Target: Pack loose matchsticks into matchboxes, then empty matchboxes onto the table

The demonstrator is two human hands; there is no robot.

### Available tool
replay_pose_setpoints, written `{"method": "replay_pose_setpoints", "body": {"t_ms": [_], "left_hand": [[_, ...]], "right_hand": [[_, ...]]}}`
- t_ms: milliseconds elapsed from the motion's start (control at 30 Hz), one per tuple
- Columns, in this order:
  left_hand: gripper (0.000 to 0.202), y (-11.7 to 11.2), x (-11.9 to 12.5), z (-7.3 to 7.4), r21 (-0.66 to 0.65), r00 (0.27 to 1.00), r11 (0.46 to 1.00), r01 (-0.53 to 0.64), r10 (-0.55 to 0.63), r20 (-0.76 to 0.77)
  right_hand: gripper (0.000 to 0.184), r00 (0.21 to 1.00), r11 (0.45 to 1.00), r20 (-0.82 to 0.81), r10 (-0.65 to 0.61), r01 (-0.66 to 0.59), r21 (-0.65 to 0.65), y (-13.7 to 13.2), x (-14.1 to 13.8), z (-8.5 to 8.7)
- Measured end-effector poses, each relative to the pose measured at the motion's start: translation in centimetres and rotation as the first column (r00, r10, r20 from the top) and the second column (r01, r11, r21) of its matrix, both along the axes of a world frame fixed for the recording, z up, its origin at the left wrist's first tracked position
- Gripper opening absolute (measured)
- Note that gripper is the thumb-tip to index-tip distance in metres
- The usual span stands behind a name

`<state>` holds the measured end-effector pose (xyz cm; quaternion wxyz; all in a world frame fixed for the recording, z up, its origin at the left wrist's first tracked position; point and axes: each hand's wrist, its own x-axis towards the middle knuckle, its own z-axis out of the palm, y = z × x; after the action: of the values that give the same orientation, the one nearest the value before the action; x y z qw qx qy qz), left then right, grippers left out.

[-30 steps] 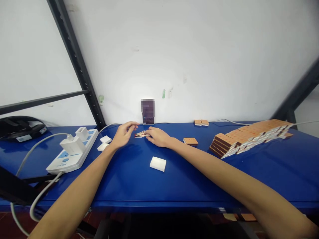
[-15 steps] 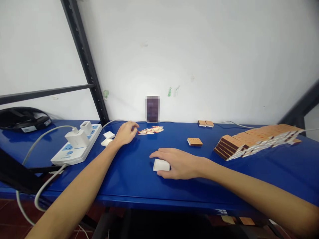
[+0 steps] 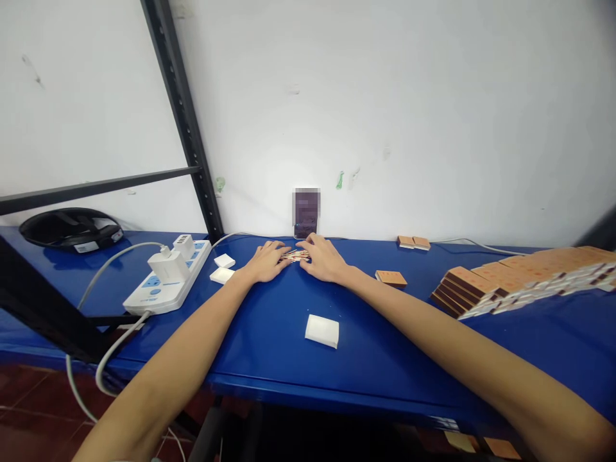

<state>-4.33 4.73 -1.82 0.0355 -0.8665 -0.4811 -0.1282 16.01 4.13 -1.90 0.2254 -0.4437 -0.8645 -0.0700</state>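
Nearest me, a white tray [image 3: 322,331] lies on the blue table [image 3: 269,340]. Beyond, my left hand [image 3: 267,262] and right hand [image 3: 325,258] sit apart, both loosely curved around the matchsticks [image 3: 294,256] between them; a phone [image 3: 307,217] stands behind

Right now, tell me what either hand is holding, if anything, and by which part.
No hold can be confirmed: the left hand and right hand flank the matchsticks from opposite sides; whether they grip any cannot be told.
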Motion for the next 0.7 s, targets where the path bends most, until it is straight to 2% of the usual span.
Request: {"method": "replay_pose_setpoints", "body": {"t_ms": [267, 433, 700], "left_hand": [[0.043, 0.6, -0.2, -0.4, -0.02, 0.995, 0.997, 0.072, -0.071, 0.07], [0.037, 1.1, -0.4, -0.7, 0.005, 0.987, 0.994, 0.112, -0.112, 0.113], [0.031, 0.3, 0.0, 0.2, 0.009, 0.975, 0.985, 0.175, -0.174, 0.137]], "right_hand": [[0.027, 0.998, 0.997, 0.031, 0.053, -0.055, 0.047, 0.0, 1.0, -0.4], [0.026, 0.998, 0.999, 0.053, 0.039, -0.038, -0.016, -0.1, 0.8, -0.2], [0.022, 0.999, 0.998, 0.029, 0.016, -0.014, -0.058, 0.3, 0.6, -0.2]]}}
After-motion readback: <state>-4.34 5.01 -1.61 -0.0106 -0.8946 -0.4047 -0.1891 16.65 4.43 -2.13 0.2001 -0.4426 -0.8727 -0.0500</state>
